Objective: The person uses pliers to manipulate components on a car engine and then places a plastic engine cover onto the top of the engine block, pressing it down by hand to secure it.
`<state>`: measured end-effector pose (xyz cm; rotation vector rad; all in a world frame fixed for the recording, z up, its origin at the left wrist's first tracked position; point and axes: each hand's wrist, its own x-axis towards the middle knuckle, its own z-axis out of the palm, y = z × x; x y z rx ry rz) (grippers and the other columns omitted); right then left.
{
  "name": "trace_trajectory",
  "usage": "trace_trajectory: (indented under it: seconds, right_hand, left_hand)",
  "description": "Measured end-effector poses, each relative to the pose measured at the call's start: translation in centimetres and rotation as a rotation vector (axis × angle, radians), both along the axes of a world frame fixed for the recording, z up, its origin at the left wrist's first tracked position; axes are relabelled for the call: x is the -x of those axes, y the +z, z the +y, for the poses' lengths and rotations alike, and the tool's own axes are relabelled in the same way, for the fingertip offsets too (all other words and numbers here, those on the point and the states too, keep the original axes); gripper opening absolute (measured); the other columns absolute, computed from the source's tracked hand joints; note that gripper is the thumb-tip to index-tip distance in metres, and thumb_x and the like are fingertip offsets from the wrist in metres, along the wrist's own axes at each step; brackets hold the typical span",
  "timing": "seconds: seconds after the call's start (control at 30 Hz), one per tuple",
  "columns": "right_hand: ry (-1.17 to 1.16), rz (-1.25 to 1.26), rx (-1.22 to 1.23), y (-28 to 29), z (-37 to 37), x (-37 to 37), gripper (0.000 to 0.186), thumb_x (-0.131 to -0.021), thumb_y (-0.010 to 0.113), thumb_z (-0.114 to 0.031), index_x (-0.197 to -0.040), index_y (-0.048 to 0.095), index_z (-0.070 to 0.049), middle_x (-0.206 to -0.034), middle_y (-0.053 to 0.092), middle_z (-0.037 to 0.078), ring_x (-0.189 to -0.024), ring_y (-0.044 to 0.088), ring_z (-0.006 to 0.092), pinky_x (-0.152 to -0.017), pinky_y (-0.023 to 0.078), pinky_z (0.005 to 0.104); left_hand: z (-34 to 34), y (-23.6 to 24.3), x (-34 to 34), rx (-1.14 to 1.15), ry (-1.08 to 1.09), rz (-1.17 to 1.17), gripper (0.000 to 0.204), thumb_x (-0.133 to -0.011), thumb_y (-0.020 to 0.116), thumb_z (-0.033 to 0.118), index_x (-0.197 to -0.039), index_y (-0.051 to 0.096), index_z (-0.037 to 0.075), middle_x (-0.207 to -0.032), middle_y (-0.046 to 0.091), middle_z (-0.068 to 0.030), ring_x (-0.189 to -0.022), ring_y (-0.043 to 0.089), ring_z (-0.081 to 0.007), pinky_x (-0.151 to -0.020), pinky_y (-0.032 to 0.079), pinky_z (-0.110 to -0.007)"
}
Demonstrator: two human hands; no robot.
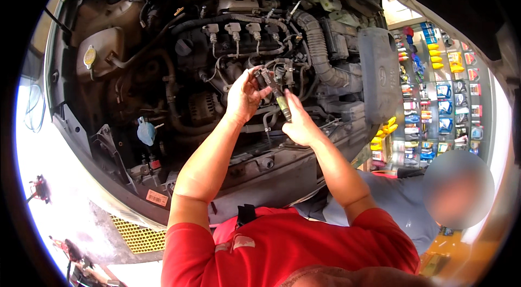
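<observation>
The left hand (245, 96) pinches the upper end of a slim tool (281, 104) between thumb and fingers, while the right hand (300, 122) lies along its lower end, fingers fairly straight; whether those fingers close on it I cannot tell. The tool slants between the two hands over the engine (247, 43), and holding it at both ends probably keeps its angle steady. Both forearms come in over the front rail (266, 161), likely because that is the open side. Room is tightest just beyond the fingertips, where pipes and connectors crowd in; the ribbed hose (316, 43) bounds the space beyond and right of the right hand, and the alternator (202, 107) sits left of the left hand. Behind the right hand, near that elbow, a co-worker (388, 192) probably limits backward swing.
</observation>
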<state>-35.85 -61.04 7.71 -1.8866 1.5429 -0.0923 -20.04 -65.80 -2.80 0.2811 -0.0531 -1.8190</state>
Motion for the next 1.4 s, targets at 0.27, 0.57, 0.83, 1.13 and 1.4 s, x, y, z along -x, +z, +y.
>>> trace_trajectory:
  seconds: [0.27,0.57,0.83,1.13,1.4]
  right_hand:
    - [0.025,0.396,0.159,1.4,0.5,-1.2,0.089,-0.072,0.051,0.007,-0.147,0.005,0.007,-0.153,0.002,0.03,-0.142,-0.001,0.0487,-0.118,0.009,0.0487]
    - [0.0,0.362,0.157,0.6,1.1,-1.7,0.103,-0.068,0.054,0.007,-0.153,0.001,-0.016,-0.155,-0.012,0.026,-0.141,-0.011,0.0511,-0.115,0.011,0.0553]
    - [0.067,0.319,0.177,1.1,0.9,0.0,0.103,-0.066,0.053,0.01,-0.153,0.006,-0.017,-0.156,-0.012,0.022,-0.142,-0.011,0.0484,-0.115,0.015,0.0529]
    - [0.113,0.287,0.132,1.1,0.5,1.9,0.105,-0.065,0.053,0.01,-0.154,0.006,-0.021,-0.157,-0.016,0.018,-0.143,-0.013,0.0456,-0.115,0.018,0.0508]
    - [0.043,0.299,0.095,1.4,1.3,0.7,0.105,-0.067,0.053,0.01,-0.154,0.002,-0.021,-0.157,-0.016,0.019,-0.143,-0.013,0.0465,-0.114,0.018,0.0528]
  left_hand:
    - [0.3,-0.7,0.3,0.021,0.017,-0.013,0.031,-0.099,0.046,0.029,-0.12,0.054,0.007,-0.118,0.062,-0.0115,-0.108,0.059,-0.0226,-0.089,0.049,-0.04]
    - [0.2,-0.7,0.4,0.121,0.01,-0.052,0.025,-0.099,0.05,0.024,-0.117,0.055,0.007,-0.116,0.063,-0.0111,-0.103,0.061,-0.0198,-0.086,0.052,-0.036]
    - [0.0,-1.1,0.0,0.185,-0.04,-0.151,0.026,-0.098,0.054,0.023,-0.117,0.057,0.005,-0.112,0.064,-0.0075,-0.101,0.063,-0.0177,-0.085,0.055,-0.036]
    - [-0.1,-1.3,-0.3,0.233,-0.114,-0.191,0.029,-0.097,0.056,0.02,-0.119,0.057,0.001,-0.112,0.064,-0.0093,-0.103,0.062,-0.0194,-0.088,0.055,-0.039]
    - [-0.2,-1.3,-0.5,0.213,-0.087,-0.232,0.031,-0.096,0.057,0.018,-0.121,0.057,0.001,-0.113,0.063,-0.0106,-0.102,0.063,-0.0212,-0.087,0.056,-0.04]
